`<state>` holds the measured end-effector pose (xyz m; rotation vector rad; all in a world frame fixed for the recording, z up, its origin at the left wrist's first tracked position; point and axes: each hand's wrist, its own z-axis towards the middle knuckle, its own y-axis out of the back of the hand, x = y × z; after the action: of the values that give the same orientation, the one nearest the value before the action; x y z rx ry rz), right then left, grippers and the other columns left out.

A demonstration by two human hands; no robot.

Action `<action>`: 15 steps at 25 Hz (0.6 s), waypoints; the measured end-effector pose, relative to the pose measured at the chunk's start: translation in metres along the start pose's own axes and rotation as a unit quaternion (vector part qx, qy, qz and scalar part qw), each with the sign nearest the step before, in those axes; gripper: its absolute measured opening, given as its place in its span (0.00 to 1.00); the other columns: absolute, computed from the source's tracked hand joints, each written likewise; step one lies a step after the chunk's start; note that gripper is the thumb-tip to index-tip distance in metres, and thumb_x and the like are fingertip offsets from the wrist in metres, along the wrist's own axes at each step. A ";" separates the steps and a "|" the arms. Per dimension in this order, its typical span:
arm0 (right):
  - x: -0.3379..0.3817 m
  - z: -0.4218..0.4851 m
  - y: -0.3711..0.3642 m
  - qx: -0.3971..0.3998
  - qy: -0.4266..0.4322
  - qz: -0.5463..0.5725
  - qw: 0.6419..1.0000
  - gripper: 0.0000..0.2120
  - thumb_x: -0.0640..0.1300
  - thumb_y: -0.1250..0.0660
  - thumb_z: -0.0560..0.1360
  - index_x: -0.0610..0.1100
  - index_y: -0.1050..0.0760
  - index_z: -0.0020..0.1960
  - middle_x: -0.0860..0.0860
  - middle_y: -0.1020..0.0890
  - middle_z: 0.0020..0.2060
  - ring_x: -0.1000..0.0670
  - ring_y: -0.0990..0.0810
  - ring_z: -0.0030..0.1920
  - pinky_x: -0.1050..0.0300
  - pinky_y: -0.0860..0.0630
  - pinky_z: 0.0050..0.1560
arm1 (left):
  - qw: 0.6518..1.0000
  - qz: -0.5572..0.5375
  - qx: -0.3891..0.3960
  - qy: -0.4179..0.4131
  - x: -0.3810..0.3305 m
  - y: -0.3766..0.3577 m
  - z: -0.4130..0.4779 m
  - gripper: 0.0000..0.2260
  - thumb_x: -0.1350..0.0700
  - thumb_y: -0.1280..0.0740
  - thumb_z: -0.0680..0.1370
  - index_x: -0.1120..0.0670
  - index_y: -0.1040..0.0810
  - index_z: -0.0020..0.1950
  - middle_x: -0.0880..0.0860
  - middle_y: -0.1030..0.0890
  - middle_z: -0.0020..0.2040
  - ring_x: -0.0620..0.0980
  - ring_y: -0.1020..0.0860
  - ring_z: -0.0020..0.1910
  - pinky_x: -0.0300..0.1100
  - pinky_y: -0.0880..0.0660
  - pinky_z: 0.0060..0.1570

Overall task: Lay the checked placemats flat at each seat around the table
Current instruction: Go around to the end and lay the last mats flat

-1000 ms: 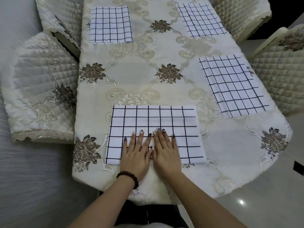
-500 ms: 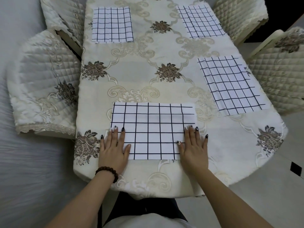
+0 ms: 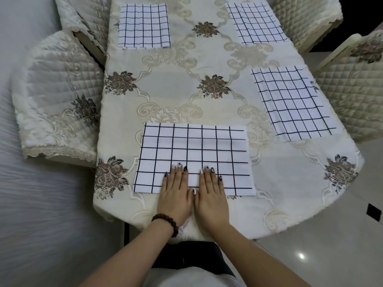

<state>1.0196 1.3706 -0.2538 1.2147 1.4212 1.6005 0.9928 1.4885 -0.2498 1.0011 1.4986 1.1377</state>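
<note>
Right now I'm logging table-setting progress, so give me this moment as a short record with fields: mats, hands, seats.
mats laid: four white black-checked cloth placemats, near, right, far right, far left
mat state: all look flat
left hand: palm down on the near mat's front edge, no grip
right hand: same, beside the left
surface: cream floral tablecloth
near-left quilted chair: no mat before it

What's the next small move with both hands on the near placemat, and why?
Probably sweep both palms outward toward the side edges. The left hand and right hand lie flat, side by side, on the near placemat at its front middle; the corners aren't pressed.
</note>
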 end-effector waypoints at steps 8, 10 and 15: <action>-0.015 -0.002 0.002 -0.010 -0.017 -0.001 1.000 0.27 0.48 0.50 0.77 0.41 0.42 0.75 0.46 0.38 0.74 0.47 0.41 0.75 0.48 0.53 0.73 | 0.999 0.017 -0.025 0.042 0.026 0.001 -0.012 0.26 0.47 0.49 0.78 0.54 0.40 0.76 0.55 0.38 0.76 0.52 0.42 0.75 0.53 0.51 0.72; -0.028 -0.003 0.006 -0.014 -0.036 -0.002 0.999 0.27 0.48 0.50 0.77 0.41 0.42 0.75 0.46 0.39 0.75 0.48 0.42 0.75 0.47 0.52 0.73 | 0.998 0.013 -0.028 0.058 0.038 0.001 -0.015 0.26 0.47 0.51 0.78 0.53 0.41 0.76 0.54 0.40 0.76 0.51 0.44 0.76 0.52 0.53 0.72; -0.060 -0.010 0.013 -0.022 -0.082 -0.015 0.996 0.27 0.49 0.54 0.78 0.42 0.44 0.75 0.46 0.41 0.75 0.47 0.42 0.75 0.46 0.58 0.74 | 0.994 0.001 -0.038 0.099 0.060 0.006 -0.021 0.28 0.48 0.55 0.77 0.52 0.43 0.77 0.53 0.42 0.77 0.51 0.45 0.76 0.52 0.55 0.73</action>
<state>1.0321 1.3101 -0.2533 1.2632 1.2888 1.4690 0.9607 1.5441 -0.2544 0.8597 1.5963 1.3165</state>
